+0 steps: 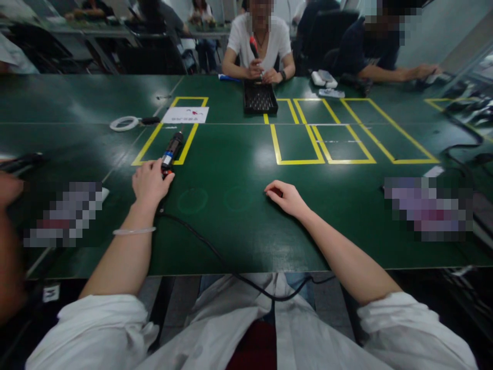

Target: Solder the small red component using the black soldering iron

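My left hand [149, 182] is closed around the rear end of a black electric screwdriver [172, 149] with a blue-and-white band. The tool lies on the green table, its tip pointing away from me. From its back end a black cable [196, 234] runs over the table edge and across my lap. My right hand [285, 198] rests on the table with its fingers curled and the thumb near the fingertips; I see nothing in it. A white card [186, 114] with a small red mark lies just beyond the screwdriver's tip.
Yellow tape outlines [300, 162] mark the green table [246, 241]. Across it a person holds a red-and-black tool [253, 47] above a black tray [261, 109] of small parts. A coiled white cable [124, 123] lies left. Blurred-out items [427, 208] lie at both sides.
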`<state>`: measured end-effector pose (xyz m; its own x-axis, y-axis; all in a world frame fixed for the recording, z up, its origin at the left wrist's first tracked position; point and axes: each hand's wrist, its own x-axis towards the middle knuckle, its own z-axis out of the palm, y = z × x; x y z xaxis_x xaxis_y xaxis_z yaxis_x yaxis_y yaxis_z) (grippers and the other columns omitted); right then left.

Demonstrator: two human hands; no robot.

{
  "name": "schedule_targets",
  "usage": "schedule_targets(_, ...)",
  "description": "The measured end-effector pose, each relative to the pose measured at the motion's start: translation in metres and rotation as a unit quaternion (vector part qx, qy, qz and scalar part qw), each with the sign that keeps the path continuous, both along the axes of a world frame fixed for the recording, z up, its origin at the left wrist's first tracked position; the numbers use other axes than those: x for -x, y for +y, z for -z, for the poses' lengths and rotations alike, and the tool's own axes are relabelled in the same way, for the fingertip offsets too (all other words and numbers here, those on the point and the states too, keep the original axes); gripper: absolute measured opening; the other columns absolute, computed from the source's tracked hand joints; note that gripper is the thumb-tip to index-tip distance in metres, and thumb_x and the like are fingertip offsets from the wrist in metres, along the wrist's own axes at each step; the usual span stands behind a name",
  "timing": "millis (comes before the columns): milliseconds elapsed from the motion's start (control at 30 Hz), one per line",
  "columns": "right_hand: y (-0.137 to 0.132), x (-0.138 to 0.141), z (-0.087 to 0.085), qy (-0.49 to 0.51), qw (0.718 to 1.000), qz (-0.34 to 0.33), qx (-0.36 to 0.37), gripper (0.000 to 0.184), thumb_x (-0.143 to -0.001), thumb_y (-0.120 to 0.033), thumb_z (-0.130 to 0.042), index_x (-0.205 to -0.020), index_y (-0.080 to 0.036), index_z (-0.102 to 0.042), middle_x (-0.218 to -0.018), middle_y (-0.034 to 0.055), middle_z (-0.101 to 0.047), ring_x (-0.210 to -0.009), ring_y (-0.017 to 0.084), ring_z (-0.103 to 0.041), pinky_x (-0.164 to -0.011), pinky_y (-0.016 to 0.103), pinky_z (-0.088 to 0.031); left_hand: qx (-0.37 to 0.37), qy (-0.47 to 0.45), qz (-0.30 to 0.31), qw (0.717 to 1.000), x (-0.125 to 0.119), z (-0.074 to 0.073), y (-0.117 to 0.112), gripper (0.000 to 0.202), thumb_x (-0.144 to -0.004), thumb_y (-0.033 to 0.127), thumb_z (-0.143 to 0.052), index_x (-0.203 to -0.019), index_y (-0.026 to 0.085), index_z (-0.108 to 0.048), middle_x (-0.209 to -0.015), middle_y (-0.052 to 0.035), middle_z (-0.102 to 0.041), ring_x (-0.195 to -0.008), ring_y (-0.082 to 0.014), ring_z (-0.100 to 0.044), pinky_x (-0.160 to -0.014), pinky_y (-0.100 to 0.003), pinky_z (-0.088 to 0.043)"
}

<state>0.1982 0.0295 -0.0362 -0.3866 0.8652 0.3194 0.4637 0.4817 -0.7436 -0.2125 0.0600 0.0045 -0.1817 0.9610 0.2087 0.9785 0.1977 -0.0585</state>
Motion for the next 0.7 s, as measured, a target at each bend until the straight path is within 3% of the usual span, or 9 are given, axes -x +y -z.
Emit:
schedule_targets(167, -0.0006, 0.0001, -0.002, 0.002, 1.0, 0.001, 0.002, 0.013, -0.09, -0.025, -0.056, -0.09, -0.018, -0.066, -0.076, 0.0014, -0.064, -0.063, 0.013, -0.052, -0.063, 0.026, -0.041, -0.02, -0.007, 0.001, 1.0, -0.0073, 0.0008, -0.001, 0.041, -0.097, 0.038, -0.048, -0.131, 0.015, -0.047, -0.134, -0.0106, -0.047, -0.116, -0.0251, -0.044, -0.095, -0.037, -0.04)
schedule_targets(433, -0.0005, -0.0015, -0.0002, 0.004, 1.0, -0.002, 0.004, 0.013, -0.09, -0.025, -0.056, -0.091, -0.018, -0.066, -0.074, 0.001, -0.063, -0.063, 0.013, -0.052, -0.063, 0.026, -0.041, -0.024, -0.013, -0.005, 1.0, -0.008, 0.0005, -0.0005, 0.031, -0.096, 0.036, -0.05, -0.119, 0.015, -0.051, -0.128, -0.0099, -0.048, -0.113, -0.0246, -0.044, -0.093, -0.036, -0.042)
schedule_targets(700, -0.0014, -0.0011, -0.0033, 0.005, 1.0, -0.004, 0.007, 0.012, -0.089, -0.023, -0.056, -0.09, -0.017, -0.067, -0.073, 0.0007, -0.062, -0.062, 0.013, -0.052, -0.063, 0.026, -0.04, -0.035, -0.022, 0.008, 0.999, -0.0061, 0.0033, -0.0006, 0.038, -0.1, 0.039, -0.036, -0.12, 0.012, -0.053, -0.129, -0.0114, -0.049, -0.111, -0.0257, -0.046, -0.092, -0.037, -0.04)
